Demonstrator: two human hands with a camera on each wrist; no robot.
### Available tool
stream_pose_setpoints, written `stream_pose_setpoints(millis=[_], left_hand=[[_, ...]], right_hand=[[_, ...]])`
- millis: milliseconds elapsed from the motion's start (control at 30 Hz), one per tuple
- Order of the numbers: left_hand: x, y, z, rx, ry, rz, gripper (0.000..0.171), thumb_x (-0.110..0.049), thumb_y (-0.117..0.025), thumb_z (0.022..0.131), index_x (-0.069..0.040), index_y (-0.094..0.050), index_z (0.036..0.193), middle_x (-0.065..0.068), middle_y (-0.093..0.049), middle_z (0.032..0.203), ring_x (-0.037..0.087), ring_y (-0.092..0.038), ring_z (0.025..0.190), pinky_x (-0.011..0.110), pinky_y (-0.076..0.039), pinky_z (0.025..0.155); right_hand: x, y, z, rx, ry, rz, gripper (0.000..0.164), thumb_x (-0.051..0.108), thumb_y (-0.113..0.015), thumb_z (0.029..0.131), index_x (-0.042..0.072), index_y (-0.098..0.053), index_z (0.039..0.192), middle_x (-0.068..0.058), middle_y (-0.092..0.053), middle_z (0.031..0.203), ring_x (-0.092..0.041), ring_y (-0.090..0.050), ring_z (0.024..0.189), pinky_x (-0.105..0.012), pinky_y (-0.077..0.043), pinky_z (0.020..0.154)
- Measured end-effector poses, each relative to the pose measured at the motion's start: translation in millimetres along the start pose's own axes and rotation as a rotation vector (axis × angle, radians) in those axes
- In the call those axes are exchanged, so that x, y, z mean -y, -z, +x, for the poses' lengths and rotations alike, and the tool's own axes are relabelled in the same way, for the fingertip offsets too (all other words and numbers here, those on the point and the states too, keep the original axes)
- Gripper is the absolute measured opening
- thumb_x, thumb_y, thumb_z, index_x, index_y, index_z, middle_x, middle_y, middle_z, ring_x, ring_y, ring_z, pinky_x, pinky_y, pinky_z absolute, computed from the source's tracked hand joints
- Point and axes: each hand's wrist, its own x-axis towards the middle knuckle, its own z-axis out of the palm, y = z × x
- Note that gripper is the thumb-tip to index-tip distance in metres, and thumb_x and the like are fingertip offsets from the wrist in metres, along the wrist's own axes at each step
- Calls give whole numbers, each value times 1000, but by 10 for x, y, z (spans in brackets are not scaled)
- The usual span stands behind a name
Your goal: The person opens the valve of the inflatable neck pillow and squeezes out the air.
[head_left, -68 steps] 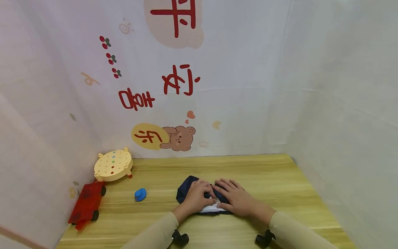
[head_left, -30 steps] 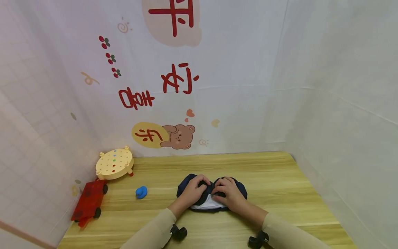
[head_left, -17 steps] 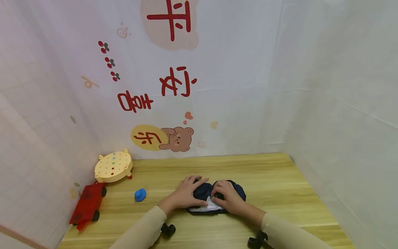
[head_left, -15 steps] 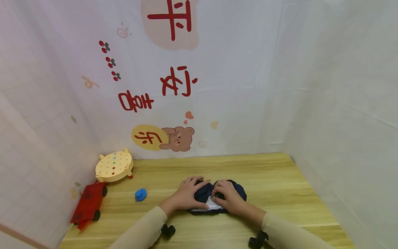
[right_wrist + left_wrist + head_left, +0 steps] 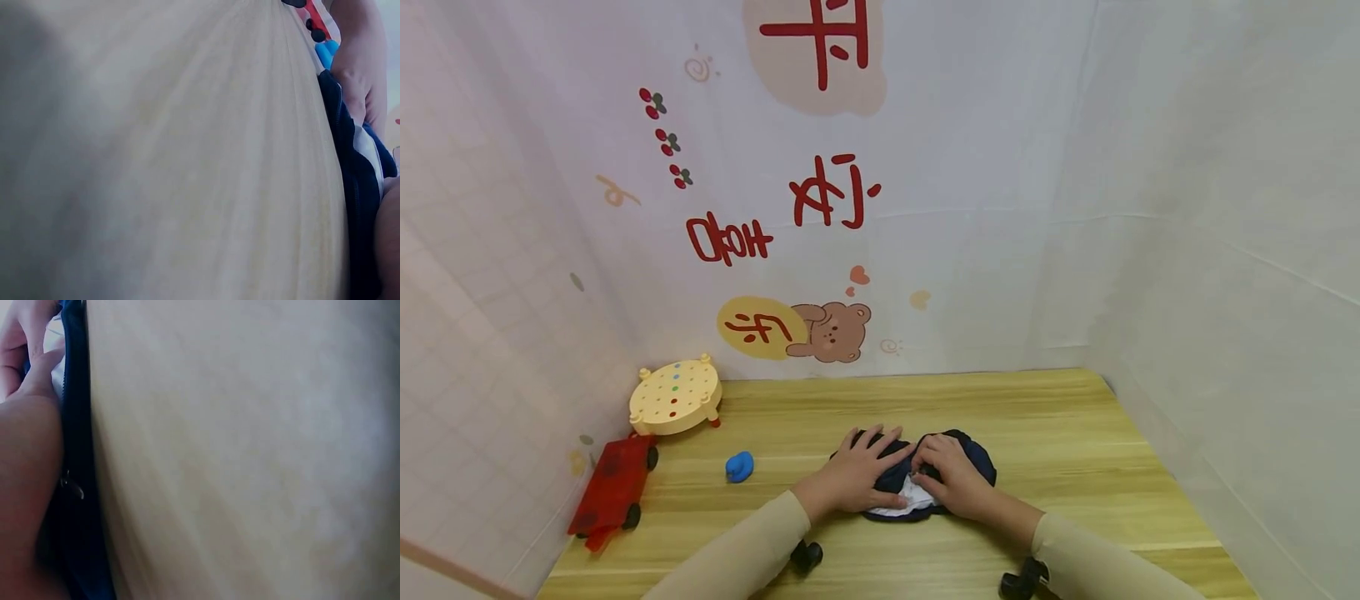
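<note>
A navy fabric item (image 5: pixel 978 461) with a white lining (image 5: pixel 917 497) lies in front of me on the wooden table. The left wrist view shows a zipper along its near edge, with a small metal pull (image 5: pixel 74 489). My left hand (image 5: pixel 853 472) rests on its left part, fingers spread and thumb lying by the white lining. On the other side my right hand (image 5: pixel 952 476) has curled fingers and pinches the fabric near the middle; the fingertips are partly hidden. In the right wrist view the navy edge (image 5: pixel 359 187) runs beside both hands.
A blue toy duck (image 5: pixel 740 467) sits on the table (image 5: pixel 1045 417) left of the hands. Farther left are a red toy cart (image 5: pixel 613 485) with black wheels and a cream round pegged board (image 5: pixel 674 398). White printed cloth (image 5: pixel 970 275) walls the table at the back and sides.
My left hand has gone from curled fingers to spread ones, laid over the left part of the fabric. My right hand, flat at first, has curled and stayed near the middle.
</note>
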Motion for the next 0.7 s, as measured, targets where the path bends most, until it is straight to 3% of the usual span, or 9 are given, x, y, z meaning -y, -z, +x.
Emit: stream_pose_setpoints(millis=[433, 700], left_hand=[[-37, 37, -2, 2, 5, -3, 93, -86, -47, 100, -40, -24, 177, 2, -22, 184, 37, -27, 165, 71, -30, 125], [-19, 45, -2, 10, 6, -46, 93, -86, -49, 100, -39, -26, 177, 2, -21, 184, 38, -25, 166, 71, -27, 126]], right_hand=[[85, 40, 33, 100, -33, -108, 17, 23, -81, 103, 24, -64, 108, 15, -60, 102, -8, -54, 100, -56, -45, 106], [23, 14, 18, 73, -2, -56, 15, 21, -79, 104, 23, -65, 108, 14, -61, 101, -6, -52, 96, -54, -44, 103]])
